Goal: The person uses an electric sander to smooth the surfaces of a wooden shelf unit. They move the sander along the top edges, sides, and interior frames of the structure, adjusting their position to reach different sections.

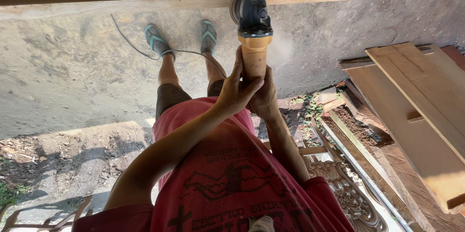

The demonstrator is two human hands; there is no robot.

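Both of your hands are closed around the yellow body of the angle grinder [253, 33], the left hand [236, 91] and the right hand [264, 97] clasped together low on its handle, and its disc is pressed on the edge of the long wooden beam [145, 0] in front of you. Some fine dust hangs beside the tool, so I judge the sanding is in the middle, though how much of the beam is finished cannot be seen. Its cable [140, 50] runs over the concrete floor [63, 77] past your sandals [156, 40], and more planks [416, 91] lie at your right.
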